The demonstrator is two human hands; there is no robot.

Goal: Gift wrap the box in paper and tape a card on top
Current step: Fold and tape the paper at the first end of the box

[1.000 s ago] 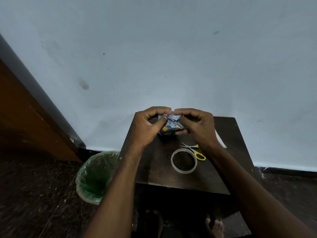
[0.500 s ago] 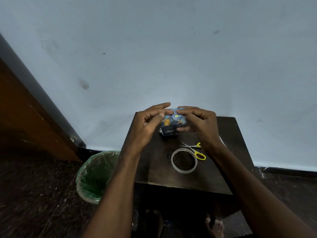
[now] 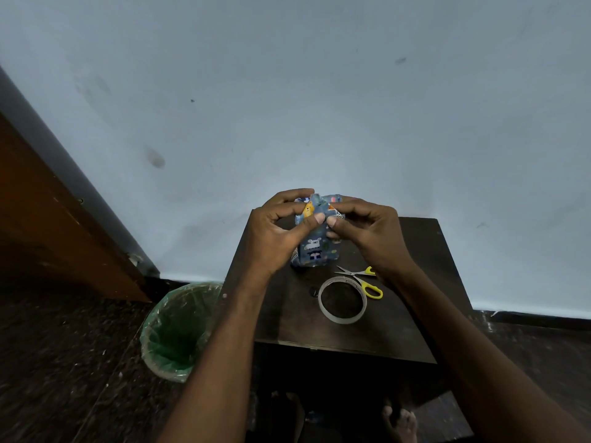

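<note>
Landmark: a dark wooden table (image 3: 335,334), set against a pale blue wall (image 3: 319,91); every place below is given from it.
Box: the box (image 3: 315,247), already covered in blue paper printed with small animals, stands tall on its end at the far middle of the table, its lower end at or just above the top; contact there cannot be told.
Left hand: the left hand (image 3: 271,231) grasps the box from the left side, fingers curled over its upper far edge, thumb pressed on the near face.
Right hand: the right hand (image 3: 367,231) grasps the box from the right, fingers bent over the top, thumb tip on the near face just beside the left thumb.
Paper at top: folds bunch under the fingers at the box's upper end; whether they are taped cannot be told.
Tape: a roll of clear tape (image 3: 342,300) lies flat on the table, nearer the person than the box and well apart from it.
Scissors: yellow-handled scissors (image 3: 363,279) lie on the table between the box and the tape, handles to the right, one handle touching the roll's rim.
Bin: a bin (image 3: 179,330) lined with a green bag stands on the floor just left of the table.
Door: a brown wooden door (image 3: 48,225) stands well left of the table.
Feet: bare toes (image 3: 399,420) show below the table's near edge.
</note>
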